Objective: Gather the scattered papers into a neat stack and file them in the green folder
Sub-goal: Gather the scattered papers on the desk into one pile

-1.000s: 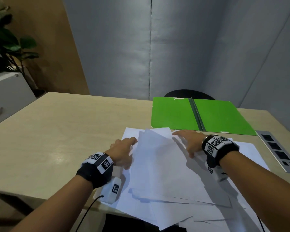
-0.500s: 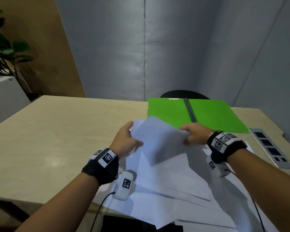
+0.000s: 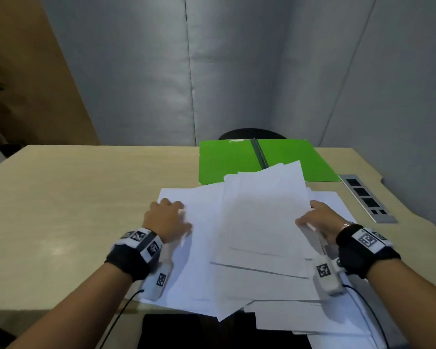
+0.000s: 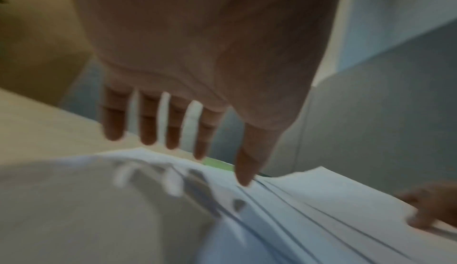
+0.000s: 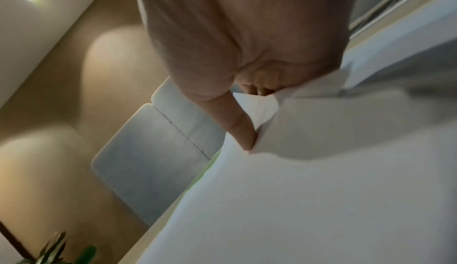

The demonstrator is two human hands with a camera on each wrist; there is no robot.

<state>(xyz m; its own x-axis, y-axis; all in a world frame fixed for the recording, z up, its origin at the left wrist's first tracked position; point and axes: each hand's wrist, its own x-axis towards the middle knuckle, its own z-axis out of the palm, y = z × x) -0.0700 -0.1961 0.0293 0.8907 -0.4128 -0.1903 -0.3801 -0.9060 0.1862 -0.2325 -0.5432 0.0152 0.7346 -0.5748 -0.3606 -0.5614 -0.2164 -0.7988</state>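
The green folder [image 3: 227, 159] lies open at the far side of the table, with a dark spine down its middle. White papers [image 3: 202, 260] lie fanned out in front of me, some hanging over the near edge. My right hand [image 3: 310, 219] pinches the right edge of a few upper sheets [image 3: 262, 210], thumb [image 5: 243, 131] on top and fingers beneath; their far edge overlaps the folder. My left hand [image 3: 171, 210] is spread flat at the left part of the papers [image 4: 74, 200], its fingers [image 4: 148, 127] straight and its thumb tip on a sheet.
A grey socket strip [image 3: 368, 197] is set into the table [image 3: 61, 197] at the right, close to the papers. A black chair back [image 3: 252, 133] rises behind the folder. Grey wall panels stand behind it.
Half a second ago both hands held a sheet up. Now the left hand has let go and dropped left onto the pile, and the right hand has carried the sheets rightwards.
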